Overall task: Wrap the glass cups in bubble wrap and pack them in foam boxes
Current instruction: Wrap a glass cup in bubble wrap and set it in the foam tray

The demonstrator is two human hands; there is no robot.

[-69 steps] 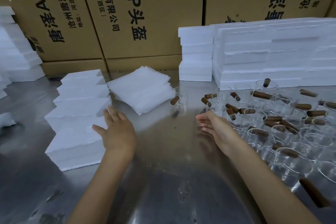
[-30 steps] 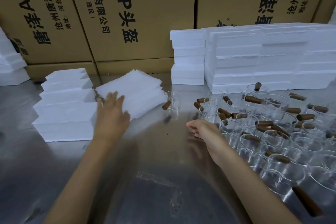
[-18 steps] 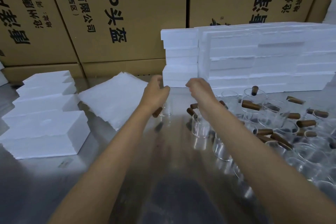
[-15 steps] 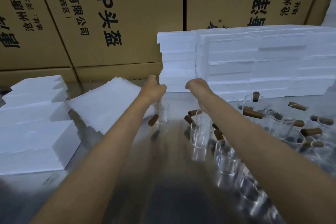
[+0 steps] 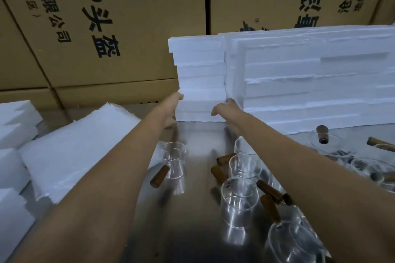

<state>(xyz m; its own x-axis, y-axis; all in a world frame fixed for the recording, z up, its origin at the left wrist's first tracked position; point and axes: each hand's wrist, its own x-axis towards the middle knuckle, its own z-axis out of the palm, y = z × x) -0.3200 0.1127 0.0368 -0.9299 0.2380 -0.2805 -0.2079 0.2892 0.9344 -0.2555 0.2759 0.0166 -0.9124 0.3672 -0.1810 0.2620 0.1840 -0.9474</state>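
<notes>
A narrow stack of white foam boxes [image 5: 201, 66] stands at the back centre of the metal table [image 5: 192, 226]. My left hand [image 5: 171, 109] is on the left side of its lowest boxes, thumb at the edge. My right hand [image 5: 225, 109] grips the right side, thumb on the front face, fingertips hidden in the gap. A pile of white wrap sheets [image 5: 81, 147] lies at the left. One glass cup with a wooden handle [image 5: 174, 161] stands alone under my left forearm. Several more glass cups [image 5: 243, 171] crowd the right, partly hidden by my right arm.
A wide stack of foam boxes [image 5: 310, 83] stands directly right of the narrow one. More foam boxes [image 5: 12, 134] are stepped along the left edge. Tall cardboard cartons [image 5: 128, 28] wall off the back of the table.
Both hands left the table front and reached forward over the cups to the narrow foam stack, now holding its lower boxes by both sides. The view moved in closer.
</notes>
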